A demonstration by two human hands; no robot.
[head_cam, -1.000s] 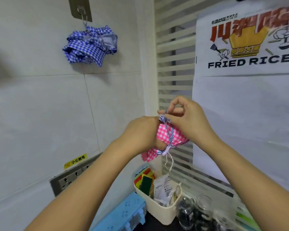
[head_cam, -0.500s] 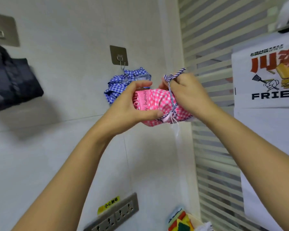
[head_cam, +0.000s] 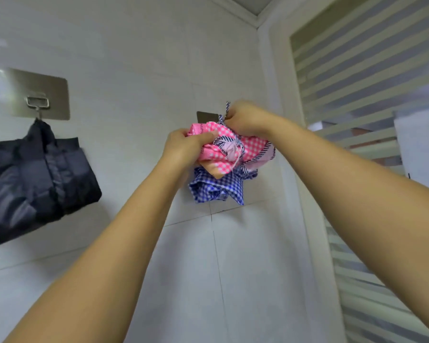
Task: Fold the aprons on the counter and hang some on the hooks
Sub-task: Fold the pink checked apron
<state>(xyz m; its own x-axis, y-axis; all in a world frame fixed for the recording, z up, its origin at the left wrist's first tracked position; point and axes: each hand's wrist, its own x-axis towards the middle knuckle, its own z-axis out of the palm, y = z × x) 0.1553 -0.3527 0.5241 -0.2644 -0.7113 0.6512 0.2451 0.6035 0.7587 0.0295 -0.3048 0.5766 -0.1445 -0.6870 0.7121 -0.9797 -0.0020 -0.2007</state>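
A folded pink checked apron (head_cam: 218,154), tied with a blue-and-white striped string, is held up against the tiled wall. My left hand (head_cam: 183,149) grips the bundle's left end. My right hand (head_cam: 245,117) pinches the string's loop at the right-hand metal hook plate (head_cam: 206,117), whose hook is hidden behind the hand and cloth. A blue checked apron (head_cam: 216,188) hangs just below the pink one. Further left, a dark apron (head_cam: 35,174) hangs from the left-hand hook plate (head_cam: 39,100).
A frosted striped glass panel (head_cam: 372,70) stands to the right of the wall corner. A white poster (head_cam: 421,149) shows at the right edge.
Both hands lifted the pink apron from chest height up to the right-hand hook, in front of the blue checked apron. The view tilted upward, and the counter dropped out of sight.
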